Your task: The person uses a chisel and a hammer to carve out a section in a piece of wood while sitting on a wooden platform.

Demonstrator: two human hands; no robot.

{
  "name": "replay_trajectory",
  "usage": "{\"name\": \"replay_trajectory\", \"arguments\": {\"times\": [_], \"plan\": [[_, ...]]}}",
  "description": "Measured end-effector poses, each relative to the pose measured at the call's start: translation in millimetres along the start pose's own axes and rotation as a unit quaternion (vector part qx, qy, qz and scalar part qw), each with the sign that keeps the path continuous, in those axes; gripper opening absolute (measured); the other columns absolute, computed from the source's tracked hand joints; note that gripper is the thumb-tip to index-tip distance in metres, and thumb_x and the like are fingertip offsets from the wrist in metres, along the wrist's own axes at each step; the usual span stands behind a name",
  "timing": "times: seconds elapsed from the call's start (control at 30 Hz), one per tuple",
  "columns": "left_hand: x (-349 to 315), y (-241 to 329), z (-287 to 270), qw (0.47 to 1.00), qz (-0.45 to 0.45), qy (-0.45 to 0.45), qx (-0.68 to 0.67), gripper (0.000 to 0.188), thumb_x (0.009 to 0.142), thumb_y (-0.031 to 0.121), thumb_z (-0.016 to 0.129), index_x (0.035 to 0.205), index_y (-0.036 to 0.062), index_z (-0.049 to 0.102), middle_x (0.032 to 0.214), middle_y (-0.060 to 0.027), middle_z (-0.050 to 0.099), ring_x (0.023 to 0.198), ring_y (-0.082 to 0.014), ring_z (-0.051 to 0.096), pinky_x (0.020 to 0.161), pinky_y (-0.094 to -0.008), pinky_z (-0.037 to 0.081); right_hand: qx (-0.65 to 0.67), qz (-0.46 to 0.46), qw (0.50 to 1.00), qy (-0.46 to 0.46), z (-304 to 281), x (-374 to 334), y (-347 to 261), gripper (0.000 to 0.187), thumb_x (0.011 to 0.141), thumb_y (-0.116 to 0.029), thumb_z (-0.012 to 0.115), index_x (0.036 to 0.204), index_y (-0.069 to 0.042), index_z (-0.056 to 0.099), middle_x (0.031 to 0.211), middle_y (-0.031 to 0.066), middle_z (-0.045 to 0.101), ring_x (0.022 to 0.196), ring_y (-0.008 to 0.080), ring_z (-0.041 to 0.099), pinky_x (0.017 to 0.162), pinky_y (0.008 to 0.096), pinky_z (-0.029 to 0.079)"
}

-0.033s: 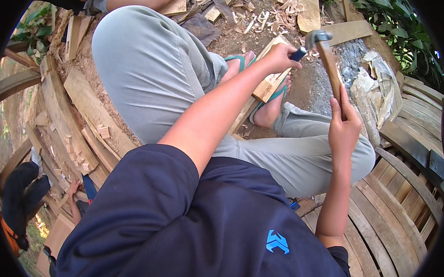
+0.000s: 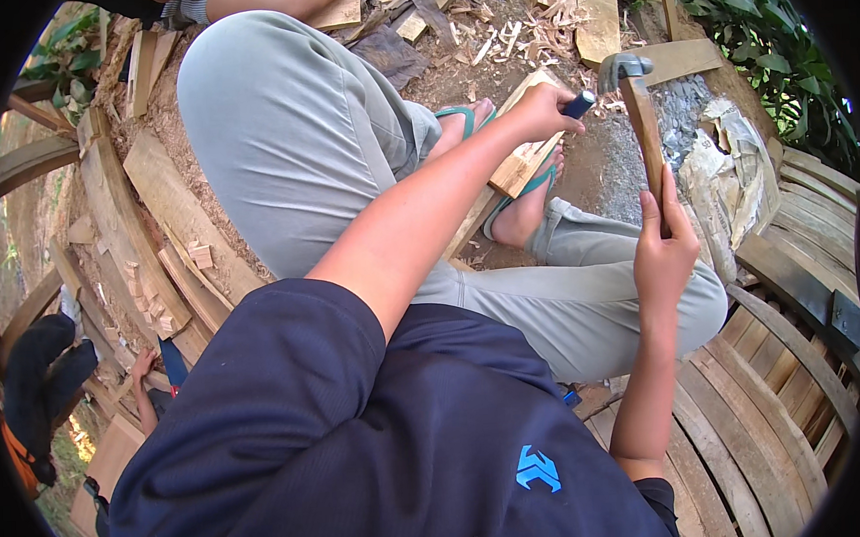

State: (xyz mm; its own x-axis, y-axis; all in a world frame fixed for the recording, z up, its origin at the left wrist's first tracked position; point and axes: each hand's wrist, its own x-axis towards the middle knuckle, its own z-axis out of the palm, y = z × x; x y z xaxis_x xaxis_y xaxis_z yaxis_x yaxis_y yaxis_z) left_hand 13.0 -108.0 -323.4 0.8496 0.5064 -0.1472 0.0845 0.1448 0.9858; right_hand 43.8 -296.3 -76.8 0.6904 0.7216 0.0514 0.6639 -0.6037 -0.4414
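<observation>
My left hand [image 2: 542, 113] is closed around what looks like a chisel [image 2: 578, 106]. Only its dark blue handle shows; my fist hides the blade. That fist is over a pale wooden block [image 2: 522, 171], which lies between my sandalled feet, partly covered by my hand and forearm. To the right, my right hand [image 2: 666, 249] grips a claw hammer [image 2: 643, 125] low on its wooden handle. The grey hammer head is raised, up and to the right of the chisel handle and apart from it.
Wood shavings [image 2: 561, 23] and offcuts cover the ground ahead. Grey gravel [image 2: 673, 114] and a crumpled pale sack [image 2: 731, 174] lie at right. Slatted timber [image 2: 744, 418] is at lower right, boards [image 2: 182, 202] at left. Another person's arm [image 2: 270, 1] shows at the top.
The hammer head has shifted slightly, a little to the right and up, with small movement of my right hand. My left hand and the chisel stay put.
</observation>
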Motion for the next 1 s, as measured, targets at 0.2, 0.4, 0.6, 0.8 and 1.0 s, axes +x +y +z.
{"name": "replay_trajectory", "arguments": {"times": [0.2, 0.4, 0.6, 0.8, 1.0], "plan": [[-10.5, 22.9, -4.5, 0.997, -0.024, -0.055, 0.051, 0.033, 0.076, 0.016, 0.091, 0.104, 0.0021, 0.079, 0.089, -0.0012, 0.076, 0.080, -0.0064, 0.063, 0.076, -0.0265, 0.052, -0.048, 0.079, 0.994, -0.063, 0.4, -2.9, -2.5, 0.042, 0.099, -0.018, 0.069, 0.141, -0.021, 0.065, 0.090, 0.0114, 0.070, 0.071, 0.0142, 0.059, 0.068, 0.0313, 0.048], [-18.9, 28.6, 9.4, 0.998, 0.020, -0.056, 0.030, 0.043, 0.073, 0.015, 0.091, 0.112, 0.0034, 0.079, 0.087, -0.0018, 0.076, 0.073, -0.0064, 0.062, 0.067, -0.0274, 0.050, -0.058, 0.087, 0.992, -0.070, -0.3, -7.3, -0.6, 0.042, 0.099, -0.019, 0.069, 0.141, -0.021, 0.065, 0.088, 0.0134, 0.071, 0.071, 0.0152, 0.059, 0.069, 0.0326, 0.048], [-6.5, 9.2, 1.7, 0.995, -0.006, 0.087, 0.040, 0.034, 0.080, 0.013, 0.087, 0.110, -0.0010, 0.075, 0.096, -0.0080, 0.078, 0.086, -0.0108, 0.071, 0.079, -0.0278, 0.055, 0.052, 0.093, 0.993, -0.043, -8.6, -6.3, 9.6, 0.043, 0.099, -0.017, 0.070, 0.142, -0.013, 0.063, 0.108, 0.0128, 0.077, 0.086, 0.0106, 0.066, 0.077, 0.0289, 0.050], [-6.5, 13.9, -6.9, 0.985, -0.048, 0.166, -0.005, 0.027, 0.090, 0.009, 0.077, 0.113, -0.0032, 0.070, 0.104, -0.0124, 0.077, 0.095, -0.0164, 0.074, 0.083, -0.0312, 0.058, 0.074, 0.119, 0.990, -0.033, -24.9, 1.4, 3.9, 0.043, 0.100, -0.014, 0.069, 0.141, -0.005, 0.062, 0.119, 0.0147, 0.075, 0.100, 0.0089, 0.065, 0.090, 0.0269, 0.050], [-11.3, 26.4, -5.0, 0.987, -0.040, 0.156, 0.029, 0.028, 0.089, 0.009, 0.078, 0.113, -0.0036, 0.070, 0.105, -0.0127, 0.078, 0.095, -0.0168, 0.074, 0.083, -0.0313, 0.058, 0.083, 0.097, 0.991, -0.036, -21.7, -1.2, 12.9, 0.043, 0.099, -0.015, 0.070, 0.141, -0.007, 0.063, 0.114, 0.0140, 0.076, 0.096, 0.0105, 0.066, 0.087, 0.0270, 0.050]]}}
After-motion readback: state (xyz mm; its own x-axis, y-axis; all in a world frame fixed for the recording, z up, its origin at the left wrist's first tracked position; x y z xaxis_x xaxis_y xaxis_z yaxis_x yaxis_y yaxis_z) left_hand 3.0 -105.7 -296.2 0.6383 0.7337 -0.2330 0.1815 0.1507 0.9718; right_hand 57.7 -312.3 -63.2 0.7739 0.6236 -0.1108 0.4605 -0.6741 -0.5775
